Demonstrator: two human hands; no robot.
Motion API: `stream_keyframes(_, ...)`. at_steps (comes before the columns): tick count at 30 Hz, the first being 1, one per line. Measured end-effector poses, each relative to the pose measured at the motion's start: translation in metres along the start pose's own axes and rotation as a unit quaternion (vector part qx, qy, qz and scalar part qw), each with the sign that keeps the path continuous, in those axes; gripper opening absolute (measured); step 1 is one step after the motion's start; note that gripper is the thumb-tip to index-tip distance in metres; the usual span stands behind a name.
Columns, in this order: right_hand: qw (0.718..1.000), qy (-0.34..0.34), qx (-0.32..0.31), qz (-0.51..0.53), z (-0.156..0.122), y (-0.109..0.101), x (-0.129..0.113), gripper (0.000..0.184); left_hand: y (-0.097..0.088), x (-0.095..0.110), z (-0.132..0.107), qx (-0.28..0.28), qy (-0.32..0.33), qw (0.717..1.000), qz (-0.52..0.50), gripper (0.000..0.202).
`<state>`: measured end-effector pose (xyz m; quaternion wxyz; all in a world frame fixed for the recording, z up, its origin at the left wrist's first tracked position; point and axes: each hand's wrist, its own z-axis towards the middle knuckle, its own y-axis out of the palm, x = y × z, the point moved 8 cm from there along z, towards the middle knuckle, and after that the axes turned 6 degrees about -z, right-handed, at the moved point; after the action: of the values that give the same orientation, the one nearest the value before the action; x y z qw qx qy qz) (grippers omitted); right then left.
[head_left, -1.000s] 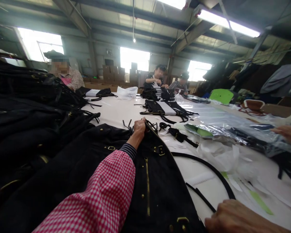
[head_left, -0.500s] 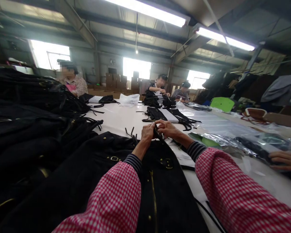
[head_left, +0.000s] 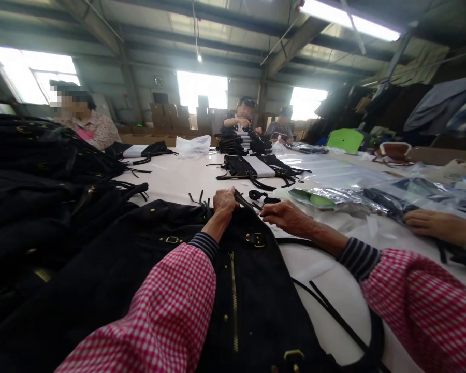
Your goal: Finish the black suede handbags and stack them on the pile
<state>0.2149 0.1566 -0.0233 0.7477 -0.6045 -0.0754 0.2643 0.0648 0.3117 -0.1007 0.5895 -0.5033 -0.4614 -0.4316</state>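
A black bag [head_left: 252, 290] with gold zip and buckles lies flat on the white table [head_left: 178, 178] in front of me. My left hand [head_left: 224, 201] is closed around the bag's far edge, gripping a black strap [head_left: 244, 201] there. My right hand [head_left: 285, 216] rests just right of it, fingers curled and pinching at the strap end near the bag's corner. Both sleeves are pink checked. A long black strap [head_left: 334, 313] curves over the table by my right forearm.
A heap of black bags [head_left: 42, 181] fills the left side. Clear plastic sleeves [head_left: 345, 197] and more bags [head_left: 256, 168] lie ahead. Another person's hand [head_left: 431, 224] rests at the right edge. Other people sit at the far end and at the left.
My right hand came up from the near table edge to meet my left at the bag's far end, then slid a little right and down. My left hand stayed on the strap.
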Motion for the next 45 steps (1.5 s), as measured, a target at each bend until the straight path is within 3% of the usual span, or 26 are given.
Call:
stream_keyframes(4,0.998,0.011,-0.016,-0.054,-0.006,0.002,-0.001,0.015,0.004,0.004,-0.006,-0.015,0.023,0.999,0.044,0.041)
stream_keyframes(8,0.987,0.107,0.006,-0.117,-0.007,0.006,0.031,0.016,-0.005,0.02,-0.011,-0.029,0.064,0.997,0.044,0.039)
stream_keyframes(12,0.992,0.12,0.003,-0.037,-0.033,0.015,0.045,0.021,-0.002,0.068,-0.033,-0.041,0.148,0.988,0.035,0.025)
stream_keyframes(14,0.994,0.106,0.027,0.001,-0.056,0.008,0.037,0.028,0.015,0.102,-0.059,-0.116,0.232,0.965,0.044,0.018)
stream_keyframes(17,0.994,0.093,0.05,0.024,-0.097,-0.01,0.013,0.019,0.055,0.137,-0.123,-0.321,0.373,0.866,0.087,0.02)
stream_keyframes(19,0.995,0.089,0.017,0.035,-0.126,-0.017,-0.008,0.016,0.074,0.135,-0.163,-0.425,0.409,0.793,0.154,0.028)
stream_keyframes(23,0.989,0.089,-0.089,0.075,-0.182,-0.018,-0.049,0.018,0.08,0.098,-0.215,-0.53,0.423,0.646,0.351,0.042)
stream_keyframes(25,0.987,0.101,-0.081,0.096,-0.202,-0.019,-0.06,0.026,0.069,0.085,-0.233,-0.549,0.445,0.579,0.408,0.042)
stream_keyframes(26,0.986,0.111,-0.066,0.106,-0.208,-0.018,-0.063,0.031,0.061,0.083,-0.241,-0.549,0.456,0.56,0.42,0.042)
stream_keyframes(28,0.983,0.13,-0.048,0.12,-0.214,-0.012,-0.064,0.043,0.045,0.084,-0.253,-0.537,0.476,0.554,0.422,0.044)
stream_keyframes(31,0.977,0.16,-0.033,0.138,-0.209,-0.005,-0.065,0.055,0.026,0.088,-0.266,-0.51,0.491,0.575,0.411,0.046)
stream_keyframes(35,0.945,0.212,0.013,0.25,-0.209,-0.029,-0.075,0.044,0.012,0.089,-0.276,-0.489,0.52,0.563,0.416,0.03)
stream_keyframes(36,0.925,0.214,-0.02,0.312,-0.211,-0.032,-0.083,0.037,0.01,0.091,-0.273,-0.485,0.521,0.565,0.417,0.026)
stream_keyframes(38,0.865,0.183,-0.173,0.435,-0.22,-0.029,-0.108,0.029,0.005,0.096,-0.266,-0.479,0.515,0.58,0.411,0.022)
stream_keyframes(40,0.816,0.125,-0.308,0.472,-0.227,-0.029,-0.128,0.025,0.003,0.101,-0.261,-0.481,0.506,0.591,0.405,0.021)
stream_keyframes(41,0.823,0.103,-0.322,0.456,-0.223,-0.029,-0.127,0.023,0.002,0.102,-0.261,-0.483,0.505,0.588,0.407,0.021)
stream_keyframes(42,0.852,0.092,-0.296,0.423,-0.212,-0.03,-0.12,0.02,0.003,0.102,-0.264,-0.487,0.508,0.579,0.412,0.02)
stream_keyframes(45,0.952,0.128,-0.08,0.268,-0.162,-0.026,-0.076,0.018,0.01,0.098,-0.283,-0.501,0.527,0.54,0.423,0.016)
